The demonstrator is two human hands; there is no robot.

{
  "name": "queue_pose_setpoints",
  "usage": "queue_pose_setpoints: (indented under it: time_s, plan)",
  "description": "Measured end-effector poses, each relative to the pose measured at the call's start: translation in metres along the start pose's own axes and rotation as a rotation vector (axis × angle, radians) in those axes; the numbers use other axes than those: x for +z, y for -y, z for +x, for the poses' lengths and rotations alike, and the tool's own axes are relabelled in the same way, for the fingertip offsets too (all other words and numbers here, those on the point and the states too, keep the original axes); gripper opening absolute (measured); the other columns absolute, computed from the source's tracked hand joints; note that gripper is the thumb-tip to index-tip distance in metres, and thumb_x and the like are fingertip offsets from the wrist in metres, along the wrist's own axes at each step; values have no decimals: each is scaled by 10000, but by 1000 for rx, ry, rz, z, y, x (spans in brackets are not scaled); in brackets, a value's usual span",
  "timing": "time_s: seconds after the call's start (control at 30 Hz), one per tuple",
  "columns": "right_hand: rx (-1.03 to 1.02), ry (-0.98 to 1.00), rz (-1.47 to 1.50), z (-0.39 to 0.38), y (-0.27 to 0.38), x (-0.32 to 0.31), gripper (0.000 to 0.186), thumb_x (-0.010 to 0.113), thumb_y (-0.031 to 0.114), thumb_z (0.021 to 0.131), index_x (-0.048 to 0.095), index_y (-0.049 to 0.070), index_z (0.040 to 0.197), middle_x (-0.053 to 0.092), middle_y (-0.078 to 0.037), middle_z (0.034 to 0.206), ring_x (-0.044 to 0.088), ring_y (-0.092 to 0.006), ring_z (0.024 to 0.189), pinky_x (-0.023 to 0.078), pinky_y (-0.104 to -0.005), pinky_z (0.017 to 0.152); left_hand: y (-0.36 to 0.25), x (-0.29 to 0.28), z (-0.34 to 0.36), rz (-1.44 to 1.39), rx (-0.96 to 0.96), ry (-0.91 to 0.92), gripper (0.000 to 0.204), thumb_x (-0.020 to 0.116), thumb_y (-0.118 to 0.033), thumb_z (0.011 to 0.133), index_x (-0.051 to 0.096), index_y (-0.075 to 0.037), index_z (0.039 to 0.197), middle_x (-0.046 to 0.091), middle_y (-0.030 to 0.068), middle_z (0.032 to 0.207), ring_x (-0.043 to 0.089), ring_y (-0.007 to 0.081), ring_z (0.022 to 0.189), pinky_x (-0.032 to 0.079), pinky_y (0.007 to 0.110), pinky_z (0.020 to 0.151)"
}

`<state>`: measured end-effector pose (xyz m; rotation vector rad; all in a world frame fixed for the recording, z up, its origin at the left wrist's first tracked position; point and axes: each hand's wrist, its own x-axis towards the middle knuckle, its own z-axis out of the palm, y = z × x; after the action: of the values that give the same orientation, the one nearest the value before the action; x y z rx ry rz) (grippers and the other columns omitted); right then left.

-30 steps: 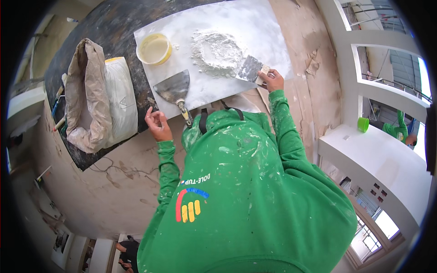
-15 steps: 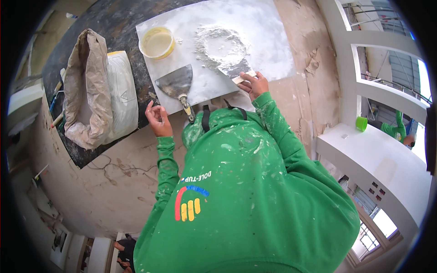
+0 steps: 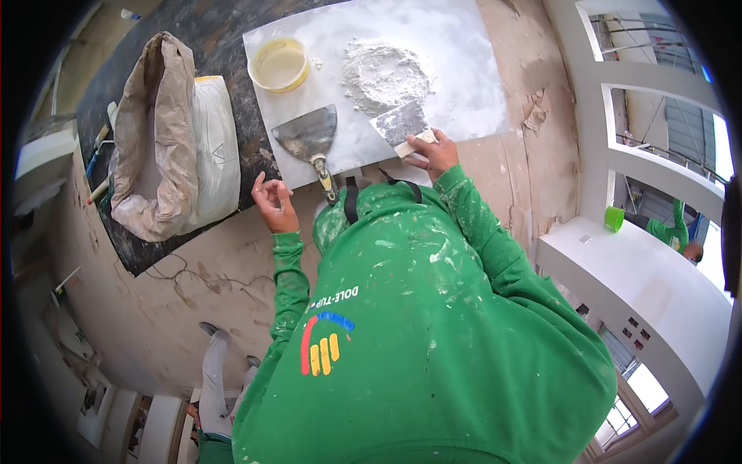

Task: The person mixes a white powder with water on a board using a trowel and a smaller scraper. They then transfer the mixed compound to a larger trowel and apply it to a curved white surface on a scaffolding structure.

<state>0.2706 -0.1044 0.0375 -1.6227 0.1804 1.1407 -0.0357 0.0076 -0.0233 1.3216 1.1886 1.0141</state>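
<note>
My right hand (image 3: 430, 148) grips a small square scraper (image 3: 397, 118) with a pale handle, its blade at the lower edge of a ring of white powder (image 3: 385, 71) on a white sheet (image 3: 464, 54). A yellowish plastic tub (image 3: 276, 66) of pale material sits at the sheet's upper left. Below it lies a wide putty knife (image 3: 304, 131), its handle reaching past the sheet's front edge. My left hand (image 3: 272, 204) is empty with fingers loosely bent and apart, beside the sheet's lower left corner.
An open brown paper sack (image 3: 151, 139) lies on the dark board (image 3: 232, 35) at left, beside tool handles (image 3: 99, 166). A green bucket (image 3: 614, 218) rests on a white ledge at right, near a co-worker (image 3: 668, 228). Another person's legs (image 3: 215, 363) show at lower left.
My right hand has moved left and down with the small scraper, to the powder's lower edge. My left hand barely moved. Grey-trousered legs have come into view at lower left.
</note>
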Motion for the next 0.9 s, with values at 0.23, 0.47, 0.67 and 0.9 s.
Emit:
queue_pose_setpoints:
  time_s: [0.23, 0.47, 0.67, 0.9]
  plan:
    - [266, 18, 66, 14, -40, 5, 325, 615, 89, 913, 472, -92, 1142, 586, -238, 1130, 678, -340, 948, 641, -381, 726, 5, -2, -8, -12, -38, 13, 458, 564, -53, 944, 377, 2, 1358, 556, 64, 938, 539, 109, 746, 497, 244, 699]
    - [383, 221, 439, 18, -19, 62, 303, 502, 144, 984, 429, -33, 1219, 575, -224, 1219, 631, -312, 1113, 597, -425, 878, -2, 0, 2, 2, 8, 33, 455, 565, -45, 941, 379, 12, 1353, 560, 65, 935, 536, 109, 737, 492, 241, 691]
    - [273, 364, 388, 11, -4, 72, 312, 505, 203, 996, 461, -10, 1219, 572, -171, 1258, 592, -266, 1183, 571, -450, 907, -3, -2, -4, 30, -11, 17, 452, 558, -28, 943, 359, 21, 1346, 552, 64, 923, 534, 107, 737, 478, 241, 691]
    - [449, 276, 255, 15, -44, 83, 311, 559, 268, 985, 502, 62, 1212, 570, -49, 1101, 623, -190, 1024, 562, -409, 884, -4, 1, -6, -14, -7, -1, 458, 565, -47, 942, 377, 7, 1356, 558, 72, 944, 544, 113, 755, 491, 245, 697]
